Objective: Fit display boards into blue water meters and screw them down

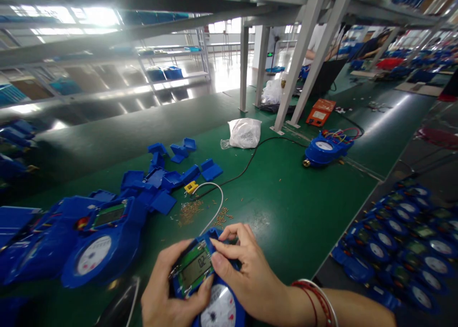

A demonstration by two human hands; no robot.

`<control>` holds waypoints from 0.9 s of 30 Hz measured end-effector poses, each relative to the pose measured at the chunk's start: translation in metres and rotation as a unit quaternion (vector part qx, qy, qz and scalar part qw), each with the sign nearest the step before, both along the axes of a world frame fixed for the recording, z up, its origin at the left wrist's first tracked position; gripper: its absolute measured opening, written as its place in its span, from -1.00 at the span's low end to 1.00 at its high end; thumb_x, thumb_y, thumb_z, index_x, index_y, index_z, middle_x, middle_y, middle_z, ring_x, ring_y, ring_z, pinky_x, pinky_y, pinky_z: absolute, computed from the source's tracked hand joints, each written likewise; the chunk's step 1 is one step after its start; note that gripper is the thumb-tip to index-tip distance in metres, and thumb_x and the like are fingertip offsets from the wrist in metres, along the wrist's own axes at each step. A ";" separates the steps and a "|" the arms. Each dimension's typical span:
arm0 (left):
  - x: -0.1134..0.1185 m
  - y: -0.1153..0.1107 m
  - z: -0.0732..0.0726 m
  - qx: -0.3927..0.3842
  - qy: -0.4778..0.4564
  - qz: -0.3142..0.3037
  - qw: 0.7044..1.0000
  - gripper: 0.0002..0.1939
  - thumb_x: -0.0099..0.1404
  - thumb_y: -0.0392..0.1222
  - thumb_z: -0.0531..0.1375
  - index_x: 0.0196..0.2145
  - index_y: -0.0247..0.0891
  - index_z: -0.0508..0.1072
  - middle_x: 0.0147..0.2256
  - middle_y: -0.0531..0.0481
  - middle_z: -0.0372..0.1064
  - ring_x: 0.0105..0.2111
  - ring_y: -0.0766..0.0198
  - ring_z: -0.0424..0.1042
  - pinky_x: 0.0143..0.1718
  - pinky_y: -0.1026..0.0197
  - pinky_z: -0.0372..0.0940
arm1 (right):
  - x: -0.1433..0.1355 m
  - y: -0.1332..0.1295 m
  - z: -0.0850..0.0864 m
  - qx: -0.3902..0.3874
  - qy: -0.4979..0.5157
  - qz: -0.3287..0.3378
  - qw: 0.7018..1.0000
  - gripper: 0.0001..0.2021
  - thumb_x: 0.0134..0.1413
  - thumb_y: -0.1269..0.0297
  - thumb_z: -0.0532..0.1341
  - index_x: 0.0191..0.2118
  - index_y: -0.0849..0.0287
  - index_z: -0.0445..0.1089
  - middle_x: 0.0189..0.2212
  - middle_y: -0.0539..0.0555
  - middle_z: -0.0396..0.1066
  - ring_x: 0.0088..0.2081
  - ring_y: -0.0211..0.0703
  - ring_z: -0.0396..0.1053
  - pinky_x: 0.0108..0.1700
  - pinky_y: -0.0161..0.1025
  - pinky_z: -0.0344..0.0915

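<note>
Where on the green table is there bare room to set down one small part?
Mostly bare: the table between the right hand, the black cable and the wired meter. Another patch lies left of the white bag, beyond the blue covers. Crowded: the left side, with covers and meters, and around the brass bits by the held meter.

Blue meter (216,284), wht dial (219,308), grn board (188,256); dk-grn table (282,208)

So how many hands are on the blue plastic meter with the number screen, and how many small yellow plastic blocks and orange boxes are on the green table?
Left hand plus right hand, bare, on the blue plastic meter: 2
Small yellow plastic block: 1
Orange box with a white label: 1
Total: 4
</note>
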State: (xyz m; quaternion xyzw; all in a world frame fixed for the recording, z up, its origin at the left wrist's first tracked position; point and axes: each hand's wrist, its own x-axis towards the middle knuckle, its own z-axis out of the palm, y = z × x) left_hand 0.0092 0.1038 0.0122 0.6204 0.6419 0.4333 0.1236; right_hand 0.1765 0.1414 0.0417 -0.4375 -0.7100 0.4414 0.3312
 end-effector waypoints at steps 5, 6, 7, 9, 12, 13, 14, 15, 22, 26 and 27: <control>0.000 0.000 -0.001 -0.015 0.000 -0.002 1.000 -0.56 0.09 -0.06 0.25 -0.07 -0.18 0.30 -0.13 -0.06 0.31 -0.14 0.09 0.35 -0.04 0.07 0.23 | -0.006 -0.005 -0.009 -0.005 0.009 -0.033 0.999 -0.80 0.23 0.23 0.10 -0.21 0.02 0.48 -0.15 0.08 0.20 -0.03 -0.10 0.15 -0.01 -0.10 0.19; -0.001 0.000 -0.002 -0.018 0.002 -0.001 1.000 -0.56 0.09 -0.05 0.25 -0.07 -0.18 0.30 -0.13 -0.06 0.31 -0.13 0.08 0.35 -0.03 0.07 0.23 | -0.007 -0.006 -0.010 -0.002 0.005 -0.038 0.999 -0.80 0.23 0.23 0.09 -0.24 0.05 0.48 -0.15 0.08 0.20 -0.04 -0.10 0.16 -0.01 -0.10 0.19; -0.001 0.000 -0.002 -0.022 0.008 0.000 1.000 -0.55 0.09 -0.05 0.25 -0.07 -0.18 0.30 -0.13 -0.06 0.31 -0.12 0.08 0.34 -0.02 0.06 0.23 | -0.007 -0.006 -0.010 0.002 0.000 -0.042 0.999 -0.79 0.23 0.23 0.09 -0.24 0.06 0.48 -0.15 0.09 0.21 -0.04 -0.09 0.17 -0.02 -0.09 0.19; -0.002 0.000 -0.003 -0.023 0.024 0.002 0.999 -0.55 0.10 -0.04 0.24 -0.06 -0.18 0.30 -0.11 -0.07 0.31 -0.11 0.06 0.34 -0.01 0.05 0.22 | -0.007 -0.006 -0.011 0.018 -0.016 -0.043 0.999 -0.78 0.24 0.24 0.07 -0.18 0.05 0.47 -0.13 0.10 0.22 -0.05 -0.07 0.18 -0.03 -0.07 0.20; -0.005 0.002 -0.003 0.004 0.064 -0.018 0.998 -0.53 0.11 -0.05 0.24 -0.04 -0.20 0.29 -0.10 -0.10 0.31 -0.10 0.06 0.35 0.00 0.04 0.25 | -0.004 -0.006 -0.010 0.057 -0.052 -0.030 0.997 -0.71 0.25 0.27 0.02 -0.01 0.05 0.39 -0.11 0.13 0.25 -0.05 -0.02 0.20 -0.03 0.02 0.20; -0.006 0.003 -0.003 0.012 0.082 -0.030 0.996 -0.53 0.11 -0.06 0.25 -0.03 -0.21 0.29 -0.10 -0.10 0.32 -0.11 0.07 0.37 -0.01 0.06 0.27 | -0.002 -0.006 -0.010 0.075 -0.066 -0.022 0.995 -0.69 0.25 0.27 0.01 0.05 0.06 0.35 -0.10 0.15 0.27 -0.06 0.00 0.21 -0.04 0.05 0.20; -0.007 0.004 -0.002 0.016 0.100 -0.040 0.994 -0.52 0.11 -0.07 0.25 -0.03 -0.22 0.29 -0.11 -0.10 0.33 -0.13 0.09 0.38 -0.04 0.09 0.30 | -0.001 -0.005 -0.010 0.093 -0.081 -0.015 0.992 -0.66 0.25 0.27 0.00 0.09 0.07 0.31 -0.10 0.17 0.27 -0.06 0.02 0.22 -0.05 0.09 0.21; -0.008 0.004 -0.002 0.016 0.114 -0.045 0.992 -0.52 0.10 -0.07 0.26 -0.04 -0.23 0.29 -0.12 -0.10 0.34 -0.15 0.11 0.40 -0.07 0.11 0.33 | 0.001 -0.005 -0.010 0.110 -0.094 -0.010 0.989 -0.63 0.24 0.26 0.00 0.14 0.09 0.26 -0.08 0.19 0.28 -0.06 0.05 0.23 -0.06 0.11 0.22; -0.006 0.005 0.000 0.010 0.134 -0.036 0.990 -0.54 0.12 -0.06 0.25 -0.05 -0.25 0.31 -0.16 -0.10 0.37 -0.19 0.14 0.44 -0.14 0.15 0.39 | 0.004 -0.002 -0.016 0.148 -0.127 0.007 0.981 -0.50 0.28 0.16 -0.11 0.26 0.24 0.07 -0.08 0.29 0.32 -0.09 0.11 0.31 -0.13 0.14 0.32; -0.007 0.004 -0.001 0.009 0.132 -0.039 0.990 -0.54 0.12 -0.06 0.26 -0.05 -0.25 0.30 -0.15 -0.10 0.36 -0.18 0.14 0.43 -0.12 0.15 0.38 | 0.005 -0.005 -0.021 0.206 -0.093 -0.019 0.974 -0.47 0.28 0.17 -0.11 0.27 0.36 -0.02 -0.02 0.31 0.33 -0.05 0.07 0.32 -0.09 0.03 0.33; -0.007 0.004 -0.001 0.008 0.130 -0.039 0.991 -0.54 0.12 -0.06 0.26 -0.05 -0.25 0.30 -0.15 -0.10 0.36 -0.18 0.14 0.43 -0.12 0.15 0.38 | 0.006 -0.006 -0.022 0.235 -0.074 -0.026 0.969 -0.49 0.28 0.18 -0.10 0.24 0.38 0.03 -0.02 0.30 0.34 -0.05 0.04 0.32 -0.07 -0.02 0.32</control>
